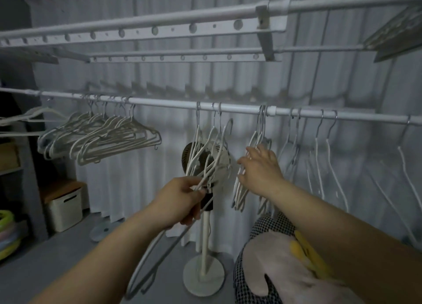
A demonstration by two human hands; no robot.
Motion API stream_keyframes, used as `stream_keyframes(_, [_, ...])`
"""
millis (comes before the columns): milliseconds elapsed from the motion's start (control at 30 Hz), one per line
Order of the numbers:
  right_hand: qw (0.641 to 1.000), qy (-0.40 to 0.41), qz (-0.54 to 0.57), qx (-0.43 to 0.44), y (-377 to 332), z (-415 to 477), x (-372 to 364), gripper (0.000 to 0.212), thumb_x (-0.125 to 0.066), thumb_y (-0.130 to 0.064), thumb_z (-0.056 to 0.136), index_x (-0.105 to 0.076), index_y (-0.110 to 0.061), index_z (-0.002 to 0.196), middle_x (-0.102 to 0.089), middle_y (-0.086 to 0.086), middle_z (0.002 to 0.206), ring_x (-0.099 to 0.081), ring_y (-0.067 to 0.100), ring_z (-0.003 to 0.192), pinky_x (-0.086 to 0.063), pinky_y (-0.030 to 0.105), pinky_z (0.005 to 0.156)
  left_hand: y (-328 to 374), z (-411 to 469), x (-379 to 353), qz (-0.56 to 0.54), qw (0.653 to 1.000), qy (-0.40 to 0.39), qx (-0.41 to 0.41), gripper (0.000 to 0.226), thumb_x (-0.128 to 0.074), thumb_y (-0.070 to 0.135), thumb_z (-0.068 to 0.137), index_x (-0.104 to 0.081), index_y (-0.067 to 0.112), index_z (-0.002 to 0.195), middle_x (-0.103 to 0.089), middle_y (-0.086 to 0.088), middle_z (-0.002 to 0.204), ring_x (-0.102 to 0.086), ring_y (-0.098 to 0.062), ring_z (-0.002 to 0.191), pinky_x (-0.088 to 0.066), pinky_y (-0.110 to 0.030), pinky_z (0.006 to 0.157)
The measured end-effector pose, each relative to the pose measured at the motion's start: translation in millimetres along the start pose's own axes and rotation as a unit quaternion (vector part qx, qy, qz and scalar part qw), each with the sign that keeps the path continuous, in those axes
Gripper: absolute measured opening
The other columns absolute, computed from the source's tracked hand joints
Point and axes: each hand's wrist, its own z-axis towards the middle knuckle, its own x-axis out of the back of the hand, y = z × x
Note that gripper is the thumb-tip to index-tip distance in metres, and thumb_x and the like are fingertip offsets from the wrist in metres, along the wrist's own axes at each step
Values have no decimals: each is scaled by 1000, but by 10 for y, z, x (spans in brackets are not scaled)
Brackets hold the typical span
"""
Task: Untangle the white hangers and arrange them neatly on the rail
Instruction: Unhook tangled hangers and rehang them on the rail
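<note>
Head view. Left hand, fingers curled, grips a tangled bunch of white hangers; several hooks sit over the rail. Right hand, fingers straight and spread, touches the neighbouring hanger cluster just beside.

The rail looks like smooth, white-painted metal tube. The white hangers are thin wire with a smooth, faintly glossy coating and bare grey metal hooks. The grey hangers look matt. The curtain behind is soft pleated cloth, and the fan pole is smooth white plastic.
</note>
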Motion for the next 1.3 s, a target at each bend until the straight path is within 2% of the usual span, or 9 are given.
stream_keyframes(133, [998,-47,-25,15,260,240,-80,42,-37,-39,95,-46,-23,133,-28,3,149,-15,27,138,-11,38,113,89,389,-112,-13,999,30,-15,27,-43,6,93,-53,23,75,-49,1,29,-39,-6,24,-33,-13,31])
stream_keyframes(300, [999,-22,-1,26,501,460,-122,37,-38,-37,95,-53,-21,125,-37,4,143,-24,25,134,-19,35,108,151,820,-293,-17,998,57,-31,26,-44,4,92,-55,22,78,-48,2,34,-39,-6,23,-33,-13,30])
stream_keyframes(500, [998,-14,13,57,735,613,-205,35,-42,-34,93,-53,-19,123,-42,3,138,-28,23,131,-19,33,108,161,1206,-428,-21,995,77,-52,27,-43,7,93,-54,27,79,-50,1,30,-40,-6,25,-34,-14,32])
stream_keyframes(567, [998,-20,16,60,800,633,-245,35,-42,-35,93,-53,-17,122,-43,2,137,-28,23,130,-19,32,108,164,1324,-459,-32,995,80,-53,24,-42,5,93,-55,20,81,-50,1,30,-40,-6,25,-34,-13,32])
stream_keyframes(733, [996,13,72,45,896,682,-280,43,-43,-37,93,-41,-19,132,-29,-1,146,-21,20,136,-15,29,111,163,1665,-542,-17,995,71,-64,26,-44,11,93,-53,30,78,-52,1,31,-42,-15,32,-37,-25,45])
stream_keyframes(867, [993,62,96,22,913,752,-224,56,-42,-42,93,-22,-28,144,-4,-3,156,-2,18,143,-5,30,115,145,1879,-542,-37,995,64,-66,24,-44,9,93,-54,24,78,-51,1,30,-42,-12,28,-35,-19,38])
stream_keyframes(1033, [996,51,52,51,860,906,-206,50,-26,-48,96,-23,-33,144,5,-6,157,12,18,144,5,35,116,83,2006,-525,-9,998,21,-66,15,-43,11,94,-55,20,90,-53,4,30,-41,-7,26,-36,-17,36])
stream_keyframes(1200, [998,18,29,48,848,952,-267,44,-30,-44,97,-39,-31,137,-9,-8,157,4,17,144,5,35,115,26,2041,-523,18,998,-19,-54,30,-42,14,94,-51,5,122,-54,5,34,-44,-6,27,-37,-16,36])
stream_keyframes(1300, [999,16,20,41,862,928,-267,49,-25,-52,94,-42,-32,135,-12,-9,156,0,17,144,4,33,115,35,2027,-506,60,996,-24,-67,34,-41,25,95,-51,8,123,-59,6,48,-50,-2,36,-43,-20,48])
